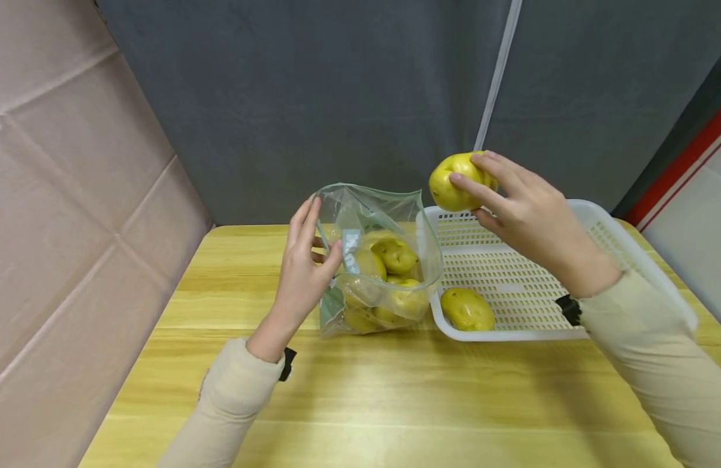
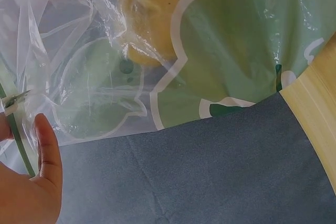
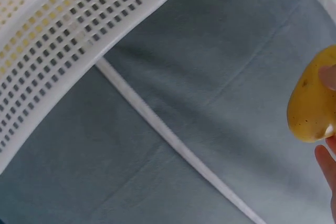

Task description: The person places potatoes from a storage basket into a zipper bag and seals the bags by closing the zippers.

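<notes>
My right hand (image 1: 526,208) grips a yellow potato (image 1: 458,182) in the air, above the left end of a white plastic basket (image 1: 571,333). In the right wrist view, that potato (image 3: 311,100) shows at the right edge with fingertips on it. A clear zip bag (image 1: 374,192) with green print stands on the table, its mouth spread wide and several potatoes (image 1: 395,255) inside. My left hand (image 1: 307,260) pinches the bag's left rim between thumb and fingers. The left wrist view shows the thumb (image 2: 48,150) beside the bag's green seal strip. One potato (image 1: 468,309) lies in the basket's front left corner.
The wooden table (image 1: 360,403) ends at a grey curtain (image 1: 313,97) behind the bag. A pinkish panel wall (image 1: 73,195) rises on the left. The basket's left wall stands right beside the bag. A red stripe (image 1: 682,162) runs along the right side.
</notes>
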A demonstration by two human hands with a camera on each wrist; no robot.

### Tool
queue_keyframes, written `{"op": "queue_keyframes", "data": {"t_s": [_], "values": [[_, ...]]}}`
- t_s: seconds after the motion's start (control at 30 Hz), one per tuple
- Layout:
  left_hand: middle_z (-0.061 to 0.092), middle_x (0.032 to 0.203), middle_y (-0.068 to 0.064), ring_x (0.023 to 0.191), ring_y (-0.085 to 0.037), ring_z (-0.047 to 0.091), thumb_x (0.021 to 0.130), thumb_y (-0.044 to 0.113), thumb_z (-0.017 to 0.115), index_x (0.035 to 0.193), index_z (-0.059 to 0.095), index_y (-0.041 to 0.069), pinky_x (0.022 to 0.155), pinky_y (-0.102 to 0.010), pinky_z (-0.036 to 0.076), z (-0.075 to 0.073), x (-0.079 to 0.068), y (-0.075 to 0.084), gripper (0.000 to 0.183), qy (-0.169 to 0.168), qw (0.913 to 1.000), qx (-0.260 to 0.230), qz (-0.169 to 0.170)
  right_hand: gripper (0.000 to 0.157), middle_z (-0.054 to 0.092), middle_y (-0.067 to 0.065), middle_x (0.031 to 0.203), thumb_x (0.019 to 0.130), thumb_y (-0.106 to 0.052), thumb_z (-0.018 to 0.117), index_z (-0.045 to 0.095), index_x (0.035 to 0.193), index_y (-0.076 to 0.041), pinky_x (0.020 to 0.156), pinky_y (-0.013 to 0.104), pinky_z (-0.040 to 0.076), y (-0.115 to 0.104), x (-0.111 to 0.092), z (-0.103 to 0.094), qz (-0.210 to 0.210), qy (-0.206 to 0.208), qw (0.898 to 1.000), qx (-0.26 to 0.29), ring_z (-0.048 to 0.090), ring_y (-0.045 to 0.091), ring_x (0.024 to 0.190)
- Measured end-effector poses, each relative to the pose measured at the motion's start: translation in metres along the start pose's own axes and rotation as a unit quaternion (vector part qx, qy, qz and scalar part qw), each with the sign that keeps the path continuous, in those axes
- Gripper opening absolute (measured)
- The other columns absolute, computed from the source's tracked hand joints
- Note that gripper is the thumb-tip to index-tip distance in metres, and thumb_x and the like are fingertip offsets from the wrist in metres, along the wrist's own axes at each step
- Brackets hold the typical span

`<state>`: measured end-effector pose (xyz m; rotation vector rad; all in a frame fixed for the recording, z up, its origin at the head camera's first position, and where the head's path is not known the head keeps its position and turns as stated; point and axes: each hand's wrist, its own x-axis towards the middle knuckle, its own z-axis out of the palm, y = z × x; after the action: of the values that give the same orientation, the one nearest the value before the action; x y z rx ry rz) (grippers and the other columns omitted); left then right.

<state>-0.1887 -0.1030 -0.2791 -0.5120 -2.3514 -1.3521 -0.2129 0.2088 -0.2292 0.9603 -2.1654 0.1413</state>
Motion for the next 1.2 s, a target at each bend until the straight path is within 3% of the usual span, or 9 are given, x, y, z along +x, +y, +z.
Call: {"op": "queue_keyframes", "data": {"t_s": [0.27,0.47,0.6,0.87,1.03,1.2], "values": [[0.023,0.157,-0.013,0.08,-0.019,0.054,0.091,0.005,0.059,0.15,0.025,0.002,0.064,-0.013,0.049,0.0,0.001,0.0,0.068,-0.005,1.0,-0.001,-0.001,0.064,0.056,0.021,0.129,0.072,0.006,0.075,0.059,0.129,-0.018,0.086,0.053,0.053,-0.018,0.011,-0.005,-0.021,0.07,0.997,0.015,0.056,0.039,0.119],[0.023,0.156,-0.013,0.08,-0.019,0.054,0.091,0.004,0.058,0.15,0.025,0.002,0.064,-0.013,0.049,0.001,0.002,0.0,0.068,-0.004,1.0,0.0,0.0,0.032,0.057,0.02,0.129,0.095,-0.009,0.055,0.061,0.126,-0.017,0.085,0.052,0.054,-0.034,0.019,-0.004,-0.056,0.104,0.992,0.048,0.057,0.038,0.118],[0.023,0.156,-0.013,0.079,-0.019,0.054,0.091,0.004,0.059,0.15,0.025,0.002,0.064,-0.012,0.049,0.001,0.002,0.0,0.068,-0.004,1.0,-0.002,-0.001,0.028,0.059,0.02,0.127,0.1,-0.017,0.048,0.063,0.124,-0.015,0.085,0.051,0.054,-0.044,0.025,-0.005,-0.077,0.111,0.989,0.061,0.057,0.038,0.117],[0.023,0.157,-0.013,0.081,-0.021,0.055,0.091,0.005,0.06,0.15,0.025,0.002,0.065,-0.013,0.05,0.002,0.003,0.0,0.068,-0.008,0.9999,0.009,-0.002,0.029,0.06,0.02,0.126,0.096,-0.01,0.054,0.063,0.123,-0.013,0.085,0.046,0.055,-0.06,0.029,-0.003,-0.115,0.093,0.987,0.069,0.058,0.035,0.117],[0.023,0.157,-0.012,0.083,-0.021,0.055,0.091,0.006,0.06,0.15,0.025,0.002,0.066,-0.012,0.05,0.002,0.003,0.001,0.069,-0.01,0.9999,0.007,-0.006,0.044,0.06,0.02,0.127,0.083,-0.007,0.069,0.061,0.126,-0.015,0.089,0.044,0.055,-0.066,0.028,0.0,-0.141,0.056,0.987,0.047,0.059,0.034,0.117],[0.023,0.157,-0.012,0.083,-0.022,0.055,0.091,0.006,0.06,0.15,0.025,0.002,0.066,-0.012,0.05,0.001,0.003,0.002,0.069,-0.012,0.9999,0.008,-0.006,0.054,0.061,0.019,0.126,0.076,-0.005,0.074,0.06,0.128,-0.016,0.087,0.044,0.056,-0.07,0.028,0.004,-0.148,0.04,0.987,0.043,0.06,0.033,0.116]]}}
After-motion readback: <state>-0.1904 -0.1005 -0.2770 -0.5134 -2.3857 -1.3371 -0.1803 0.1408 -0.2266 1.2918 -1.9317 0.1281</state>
